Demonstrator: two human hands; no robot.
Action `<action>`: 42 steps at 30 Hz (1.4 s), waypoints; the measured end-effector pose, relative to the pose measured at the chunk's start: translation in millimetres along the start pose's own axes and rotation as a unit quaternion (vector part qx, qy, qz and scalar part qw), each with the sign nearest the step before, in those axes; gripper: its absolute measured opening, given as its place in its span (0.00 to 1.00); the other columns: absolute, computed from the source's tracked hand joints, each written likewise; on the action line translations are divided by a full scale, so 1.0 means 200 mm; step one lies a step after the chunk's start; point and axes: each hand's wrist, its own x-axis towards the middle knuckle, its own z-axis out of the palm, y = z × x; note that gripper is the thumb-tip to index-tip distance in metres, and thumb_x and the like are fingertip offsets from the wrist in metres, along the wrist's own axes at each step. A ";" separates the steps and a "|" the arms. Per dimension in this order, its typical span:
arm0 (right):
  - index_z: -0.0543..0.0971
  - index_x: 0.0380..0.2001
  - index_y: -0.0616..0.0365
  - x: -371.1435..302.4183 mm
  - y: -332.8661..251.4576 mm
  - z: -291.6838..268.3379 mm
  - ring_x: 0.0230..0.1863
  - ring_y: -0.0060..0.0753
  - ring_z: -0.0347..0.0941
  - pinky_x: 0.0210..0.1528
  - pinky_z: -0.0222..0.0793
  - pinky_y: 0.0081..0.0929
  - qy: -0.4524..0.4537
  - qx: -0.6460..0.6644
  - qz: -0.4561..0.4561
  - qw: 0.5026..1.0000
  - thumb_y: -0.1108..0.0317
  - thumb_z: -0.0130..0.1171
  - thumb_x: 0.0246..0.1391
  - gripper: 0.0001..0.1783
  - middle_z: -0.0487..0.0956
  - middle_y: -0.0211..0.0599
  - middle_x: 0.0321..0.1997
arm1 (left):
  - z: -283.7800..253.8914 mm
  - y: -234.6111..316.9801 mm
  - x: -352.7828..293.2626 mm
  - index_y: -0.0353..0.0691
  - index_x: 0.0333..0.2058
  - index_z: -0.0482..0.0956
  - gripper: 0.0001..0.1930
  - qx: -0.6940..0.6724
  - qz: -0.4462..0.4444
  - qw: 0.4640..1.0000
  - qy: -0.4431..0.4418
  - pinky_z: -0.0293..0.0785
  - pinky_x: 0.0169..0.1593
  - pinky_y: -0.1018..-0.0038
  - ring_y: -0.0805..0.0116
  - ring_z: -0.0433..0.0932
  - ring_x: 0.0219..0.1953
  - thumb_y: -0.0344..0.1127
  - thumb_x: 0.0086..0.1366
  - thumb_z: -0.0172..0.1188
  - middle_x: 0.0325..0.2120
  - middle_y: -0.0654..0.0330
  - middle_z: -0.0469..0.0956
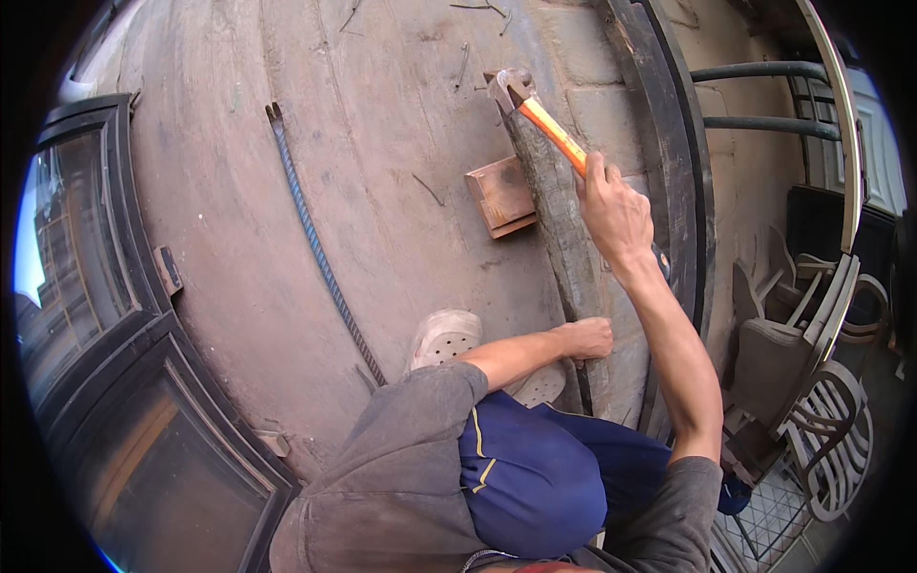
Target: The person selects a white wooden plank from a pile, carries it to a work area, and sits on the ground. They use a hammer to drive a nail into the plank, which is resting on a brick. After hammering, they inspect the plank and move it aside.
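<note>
Claw hammer point(546, 122), orange handle, head up at the far end of a long weathered timber point(552, 215); can't tell if head and wood touch. Right hand point(616, 210) is wrapped round the lower part of the handle, arm stretched forward. Left hand point(585, 339) is curled into a fist at the near part of the timber; can't tell whether it grasps the edge or anything else. Reddish-brown wooden block point(503, 196) lies just left of the timber, between it and open floor point(229, 286). Few bent nails point(463, 65) scattered on the floor, left of and beyond the hammer head. Thin dark piece point(428, 189) lies left of the block. Ribbed steel bar point(320, 248), forked at the far tip, runs lengthwise on the floor, well apart to the left. Pale clog point(444, 336) with holes shows beside the left forearm; blue trousers point(530, 477) with yellow piping at bottom. Far left: dark-framed glazed panels point(86, 229). Right of the timber: long dark frame piece point(683, 162); past it, two dark curved bars point(764, 72) up top, piled chairs point(769, 358) lower down, partly in shadow.
</note>
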 end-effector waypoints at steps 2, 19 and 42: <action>0.68 0.42 0.57 -0.07 -0.07 -0.07 0.24 0.43 0.80 0.20 0.76 0.37 0.063 0.023 -0.063 0.996 0.61 0.52 0.62 0.12 0.76 0.42 0.26 | 0.00 0.01 -0.05 0.41 0.24 0.81 0.07 -0.032 0.020 0.999 0.004 0.71 0.39 0.72 0.66 0.81 0.32 0.36 0.50 0.58 0.25 0.61 0.82; 0.68 0.41 0.56 0.03 0.14 0.06 0.26 0.47 0.80 0.22 0.75 0.40 0.025 -0.001 -0.033 0.999 0.59 0.55 0.61 0.13 0.77 0.44 0.26 | 0.00 0.04 0.02 0.43 0.24 0.81 0.07 0.001 0.004 0.999 0.039 0.69 0.39 0.73 0.67 0.81 0.33 0.36 0.52 0.56 0.24 0.62 0.81; 0.63 0.37 0.63 -0.02 -0.59 0.33 0.20 0.60 0.74 0.21 0.68 0.44 0.183 0.415 0.289 0.843 0.61 0.44 0.68 0.13 0.73 0.56 0.17 | -0.09 0.04 -0.01 0.43 0.19 0.80 0.08 0.035 0.020 0.998 0.049 0.66 0.37 0.74 0.68 0.79 0.27 0.39 0.51 0.60 0.19 0.65 0.79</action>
